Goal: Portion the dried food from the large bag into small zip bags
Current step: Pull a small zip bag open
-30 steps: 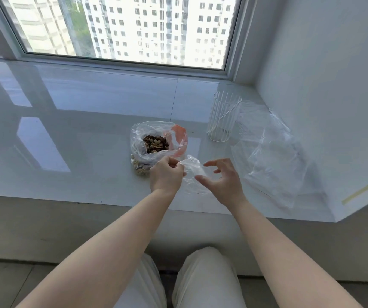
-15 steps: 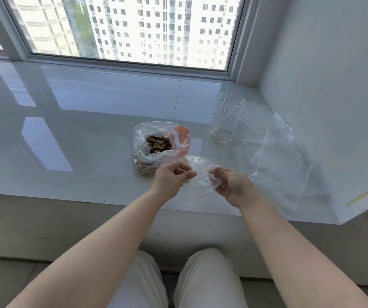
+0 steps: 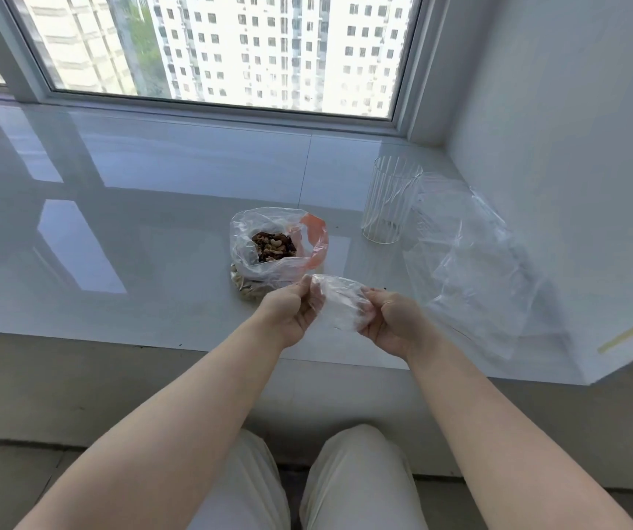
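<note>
**Small bag held ready beside the open bag of dried food**

A person's left hand (image 3: 295, 308) and right hand (image 3: 389, 321) each pinch one side of a small zip bag (image 3: 340, 302), holding it just above the near edge of the white counter (image 3: 154, 208); each grip is closed on the thin film. Just beyond the hands, the large bag (image 3: 275, 242) stands open on the counter, nuts and dried fruit showing inside. A ribbed clear cup (image 3: 389, 200) and a loose heap of clear bags (image 3: 471, 258) sit to the right. The small bag looks feather-light, limp and slippery, likely to cling shut; it is probably best taken at its two mouth lips and drawn apart.
</note>
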